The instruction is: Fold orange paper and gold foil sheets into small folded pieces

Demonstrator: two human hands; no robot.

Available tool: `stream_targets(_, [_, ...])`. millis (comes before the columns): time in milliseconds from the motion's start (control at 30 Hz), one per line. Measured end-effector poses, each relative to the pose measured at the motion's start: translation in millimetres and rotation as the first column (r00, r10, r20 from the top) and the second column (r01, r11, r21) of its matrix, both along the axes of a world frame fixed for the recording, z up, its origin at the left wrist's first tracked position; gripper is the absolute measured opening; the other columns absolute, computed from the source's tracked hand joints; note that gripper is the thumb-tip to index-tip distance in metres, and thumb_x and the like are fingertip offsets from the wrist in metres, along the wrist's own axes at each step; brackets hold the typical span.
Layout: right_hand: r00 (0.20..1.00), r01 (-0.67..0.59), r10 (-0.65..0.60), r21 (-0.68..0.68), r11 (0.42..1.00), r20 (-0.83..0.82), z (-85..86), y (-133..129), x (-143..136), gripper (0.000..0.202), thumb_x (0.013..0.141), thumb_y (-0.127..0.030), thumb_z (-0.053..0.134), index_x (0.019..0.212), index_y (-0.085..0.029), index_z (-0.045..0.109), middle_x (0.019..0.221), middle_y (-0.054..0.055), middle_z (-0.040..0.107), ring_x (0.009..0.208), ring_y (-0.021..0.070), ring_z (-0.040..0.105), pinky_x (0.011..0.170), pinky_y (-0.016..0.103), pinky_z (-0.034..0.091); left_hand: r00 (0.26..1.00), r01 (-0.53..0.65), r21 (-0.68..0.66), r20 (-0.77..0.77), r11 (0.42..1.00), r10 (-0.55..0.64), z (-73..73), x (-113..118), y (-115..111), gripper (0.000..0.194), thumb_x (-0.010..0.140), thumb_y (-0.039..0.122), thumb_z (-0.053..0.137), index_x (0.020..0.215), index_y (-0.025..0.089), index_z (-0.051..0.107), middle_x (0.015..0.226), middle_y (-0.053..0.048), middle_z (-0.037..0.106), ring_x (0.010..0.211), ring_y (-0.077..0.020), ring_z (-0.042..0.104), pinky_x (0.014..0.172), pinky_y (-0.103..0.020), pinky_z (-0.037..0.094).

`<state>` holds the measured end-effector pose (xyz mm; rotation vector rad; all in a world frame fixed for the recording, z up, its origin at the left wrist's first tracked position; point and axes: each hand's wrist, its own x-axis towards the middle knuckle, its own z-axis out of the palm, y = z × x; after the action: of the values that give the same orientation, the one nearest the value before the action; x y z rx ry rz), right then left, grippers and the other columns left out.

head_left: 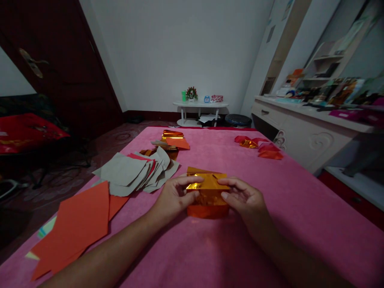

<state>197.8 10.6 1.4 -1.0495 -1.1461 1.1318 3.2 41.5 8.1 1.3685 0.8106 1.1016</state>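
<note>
A shiny gold foil sheet (pixel 208 197) with an orange lower edge is held just above the pink cloth, near the middle of the view. It looks partly folded, with a crease running across it. My left hand (pixel 177 196) pinches its left side between thumb and fingers. On the right side, my right hand (pixel 244 198) grips it the same way, thumb below and fingertips on top. Both hands are closed on the foil. Whatever lies beneath the sheet is hidden.
Grey paper sheets (pixel 123 172) and orange sheets (pixel 84 216) lie left on the pink-covered table (pixel 288 216). Gold foil pieces (pixel 172 135) sit at the far left-centre. Folded red and orange pieces (pixel 270 151) rest at the far right. A white dresser (pixel 303 124) stands right.
</note>
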Motion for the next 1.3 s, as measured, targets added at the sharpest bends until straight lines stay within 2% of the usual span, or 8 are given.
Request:
stream_targets(133, [0.996,-0.085,0.086,0.038,0.996,-0.034,-2.3,1.2,-3.0,0.032,0.065,-0.019,0.075,0.097,-0.021,0.069,0.110,0.006,0.064,0.100,0.0228,0.063,0.084,0.033,0.052,0.991,0.086,-0.076,0.111,0.993,-0.078,-3.5,0.5,2.4,0.034,0.065,0.015,0.076,0.099,0.016,0.071,0.104,-0.011,0.069,0.091,-0.0221,0.065,0.080,-0.035,0.052])
stream_targets(333, [0.999,-0.043,0.043,-0.061,0.997,-0.001,1.4,-1.7,-6.3,0.033,0.062,-0.022,0.077,0.094,-0.019,0.071,0.099,0.007,0.071,0.089,0.0236,0.067,0.080,0.035,0.054,0.988,0.103,-0.064,0.121,0.993,-0.094,-9.9,2.6,2.8,0.031,0.065,0.014,0.077,0.096,0.016,0.072,0.100,-0.009,0.070,0.088,-0.0198,0.066,0.078,-0.031,0.053])
stream_targets(433, [1.000,-0.006,0.006,-0.040,0.999,0.011,0.9,-2.1,-5.7,0.030,0.064,-0.023,0.076,0.093,-0.019,0.072,0.098,0.007,0.072,0.089,0.0232,0.067,0.079,0.035,0.055,0.997,0.050,-0.030,0.065,0.998,-0.048,-7.8,2.5,1.3,0.027,0.065,0.016,0.077,0.092,0.016,0.073,0.099,-0.009,0.070,0.086,-0.0199,0.066,0.075,-0.030,0.054])
stream_targets(700, [0.994,0.050,-0.053,0.036,0.998,0.091,7.2,-3.3,-6.3,0.019,0.067,-0.027,0.073,0.085,-0.024,0.076,0.097,0.005,0.072,0.089,0.0224,0.067,0.082,0.035,0.055,0.981,-0.100,0.216,-0.144,0.971,0.133,4.1,2.0,-3.0,0.013,0.070,0.018,0.073,0.082,0.021,0.076,0.086,-0.005,0.074,0.077,-0.0176,0.067,0.068,-0.026,0.055])
stream_targets(833, [0.986,0.087,-0.097,0.083,0.993,0.136,7.8,-3.0,-5.0,0.013,0.069,-0.029,0.072,0.080,-0.024,0.077,0.096,0.005,0.071,0.091,0.0219,0.066,0.081,0.033,0.055,0.967,-0.136,0.280,-0.171,0.950,0.189,4.5,0.3,-2.1,0.008,0.073,0.021,0.072,0.080,0.021,0.077,0.080,-0.005,0.074,0.072,-0.0166,0.066,0.066,-0.025,0.053])
stream_targets(1000, [0.986,0.134,-0.142,0.084,0.987,0.090,3.0,-1.0,-2.7,0.009,0.067,-0.029,0.075,0.072,-0.021,0.076,0.087,0.006,0.070,0.084,0.0210,0.066,0.075,0.031,0.055,0.955,-0.163,0.355,-0.180,0.921,0.238,1.1,-1.7,-0.9,0.007,0.074,0.023,0.071,0.078,0.022,0.077,0.079,-0.004,0.072,0.076,-0.0172,0.063,0.071,-0.026,0.050])
stream_targets(1167, [0.996,0.090,-0.090,0.000,0.996,0.006,-0.8,1.1,-0.7,0.025,0.058,-0.029,0.081,0.081,-0.019,0.075,0.086,0.006,0.072,0.079,0.0218,0.068,0.072,0.034,0.057,0.935,-0.206,0.366,-0.202,0.908,0.293,1.8,-1.9,-2.5,0.008,0.075,0.026,0.070,0.074,0.021,0.077,0.079,-0.004,0.069,0.077,-0.0173,0.060,0.071,-0.026,0.048])
stream_targets(1300, [0.996,0.088,-0.088,-0.005,0.996,-0.019,-3.6,2.7,0.9,0.030,0.058,-0.027,0.081,0.086,-0.019,0.073,0.080,0.005,0.073,0.071,0.0192,0.068,0.067,0.031,0.057,0.946,-0.210,0.272,-0.188,0.939,0.266,2.5,-1.2,-2.9,0.008,0.074,0.026,0.071,0.073,0.021,0.076,0.078,-0.004,0.070,0.073,-0.0162,0.061,0.070,-0.026,0.048])
